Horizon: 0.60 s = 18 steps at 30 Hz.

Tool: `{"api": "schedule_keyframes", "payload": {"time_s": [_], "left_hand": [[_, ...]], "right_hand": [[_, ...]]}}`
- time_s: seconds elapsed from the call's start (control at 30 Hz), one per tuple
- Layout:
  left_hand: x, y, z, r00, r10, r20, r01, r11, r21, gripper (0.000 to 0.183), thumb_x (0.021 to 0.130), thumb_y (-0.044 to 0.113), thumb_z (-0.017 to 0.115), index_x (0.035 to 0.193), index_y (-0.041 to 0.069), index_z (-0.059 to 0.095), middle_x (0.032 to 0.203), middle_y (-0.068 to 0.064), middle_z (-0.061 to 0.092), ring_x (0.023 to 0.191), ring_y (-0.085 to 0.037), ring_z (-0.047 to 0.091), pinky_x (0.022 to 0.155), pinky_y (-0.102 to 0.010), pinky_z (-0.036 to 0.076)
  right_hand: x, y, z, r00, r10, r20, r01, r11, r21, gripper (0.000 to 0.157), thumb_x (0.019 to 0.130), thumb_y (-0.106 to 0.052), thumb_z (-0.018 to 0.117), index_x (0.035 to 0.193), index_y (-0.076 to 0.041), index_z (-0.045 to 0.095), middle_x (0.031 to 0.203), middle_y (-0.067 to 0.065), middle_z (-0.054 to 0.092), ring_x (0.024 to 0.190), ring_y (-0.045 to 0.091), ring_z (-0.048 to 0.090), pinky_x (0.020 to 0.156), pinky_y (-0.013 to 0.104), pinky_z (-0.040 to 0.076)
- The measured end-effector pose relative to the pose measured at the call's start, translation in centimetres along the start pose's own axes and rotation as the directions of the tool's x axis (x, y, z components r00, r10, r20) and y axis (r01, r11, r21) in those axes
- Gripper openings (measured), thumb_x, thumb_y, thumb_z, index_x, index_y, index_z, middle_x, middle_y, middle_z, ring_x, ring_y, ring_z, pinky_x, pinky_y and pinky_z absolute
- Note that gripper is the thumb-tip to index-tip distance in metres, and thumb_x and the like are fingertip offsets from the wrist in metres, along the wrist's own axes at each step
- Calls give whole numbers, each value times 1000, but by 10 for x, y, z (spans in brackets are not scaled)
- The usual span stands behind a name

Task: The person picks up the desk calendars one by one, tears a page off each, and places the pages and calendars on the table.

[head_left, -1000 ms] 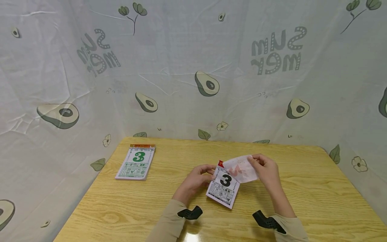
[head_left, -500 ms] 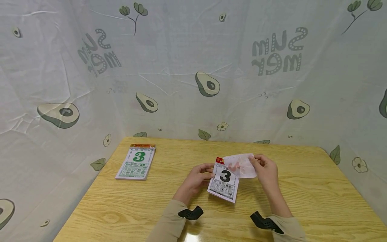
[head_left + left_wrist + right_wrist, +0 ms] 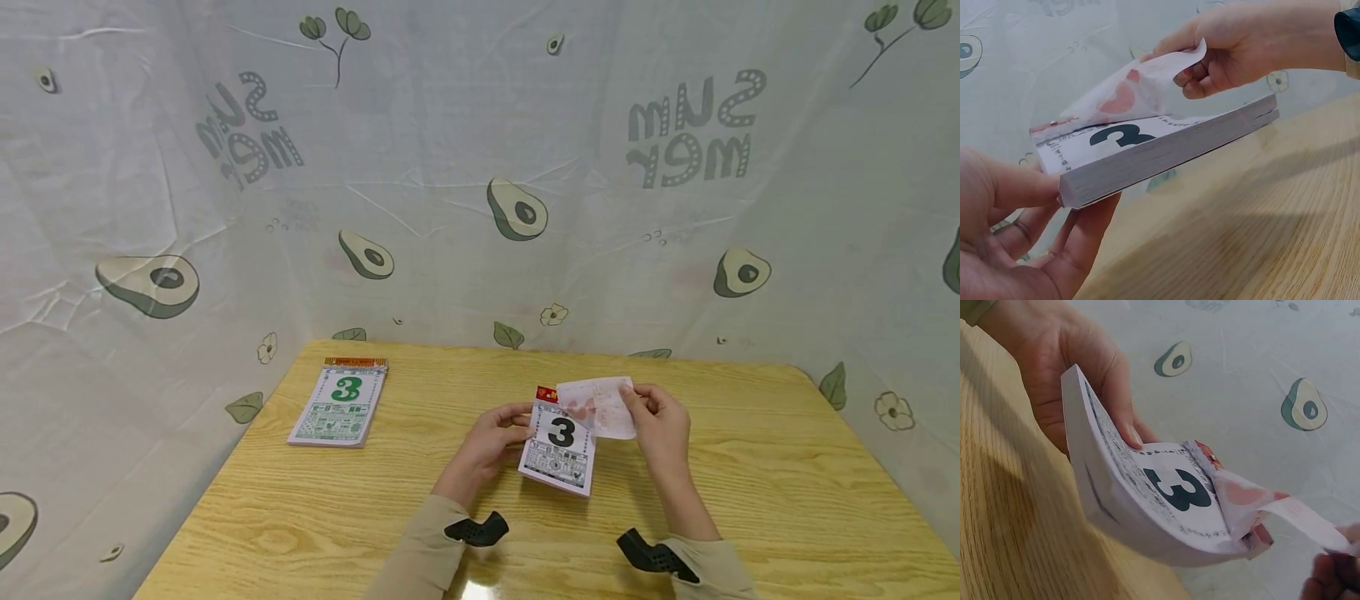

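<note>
A thick tear-off calendar (image 3: 557,450) with a black 3 on its top page is held above the table in the head view. My left hand (image 3: 491,442) grips its left edge, thumb on the page and fingers beneath, as the left wrist view shows. A thin page (image 3: 600,407) with red print showing through is lifted off the pad and still meets it near the red header (image 3: 546,394). My right hand (image 3: 660,429) pinches the page's free end. In the right wrist view the page (image 3: 1297,515) is stretched between the header and the fingertips.
A second tear-off calendar (image 3: 341,406) with a green 3 lies at the table's far left. The wooden table (image 3: 787,483) ends at a white curtain (image 3: 450,125) printed with avocados, which stands behind and at both sides.
The held calendar has turned slightly more upright, its lower edge rising. The lifted page has swung up a little with my right hand. The second calendar has not moved.
</note>
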<state>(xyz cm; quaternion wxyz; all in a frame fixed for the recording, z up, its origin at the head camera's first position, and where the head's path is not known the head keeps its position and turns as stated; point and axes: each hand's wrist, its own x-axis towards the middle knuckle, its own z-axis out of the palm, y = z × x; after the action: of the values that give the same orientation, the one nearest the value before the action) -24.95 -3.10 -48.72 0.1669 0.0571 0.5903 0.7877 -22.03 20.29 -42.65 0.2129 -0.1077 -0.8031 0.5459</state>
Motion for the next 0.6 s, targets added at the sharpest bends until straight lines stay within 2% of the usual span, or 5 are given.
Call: {"api": "schedule_keyframes", "payload": {"time_s": [0.2, 0.33, 0.6], "left_hand": [[1, -1, -9, 996, -22, -82, 18, 998, -56, 43, 89, -6, 61, 131, 1, 57, 92, 0, 60, 77, -11, 64, 66, -25, 55], [1, -2, -11, 998, -15, -55, 12, 999, -51, 44, 88, -7, 60, 131, -1, 55, 92, 0, 59, 78, -11, 64, 67, -26, 55], [0, -1, -9, 999, 2, -41, -5, 998, -63, 47, 88, -7, 58, 134, -5, 51, 90, 1, 61, 76, -10, 65, 66, -26, 55]], "right_hand": [[3, 2, -9, 995, 14, -96, -5, 995, 96, 27, 96, -27, 62, 102, 0, 67, 62, -18, 53, 49, 1, 39, 42, 20, 31], [3, 2, -9, 996, -8, -86, 18, 993, 119, 27, 96, -27, 62, 100, 0, 66, 60, -16, 53, 47, 2, 35, 41, 22, 29], [4, 0, -10, 993, -25, -119, 40, 991, 126, 29, 95, -28, 64, 102, 0, 68, 59, -19, 53, 48, 1, 40, 41, 20, 30]]}}
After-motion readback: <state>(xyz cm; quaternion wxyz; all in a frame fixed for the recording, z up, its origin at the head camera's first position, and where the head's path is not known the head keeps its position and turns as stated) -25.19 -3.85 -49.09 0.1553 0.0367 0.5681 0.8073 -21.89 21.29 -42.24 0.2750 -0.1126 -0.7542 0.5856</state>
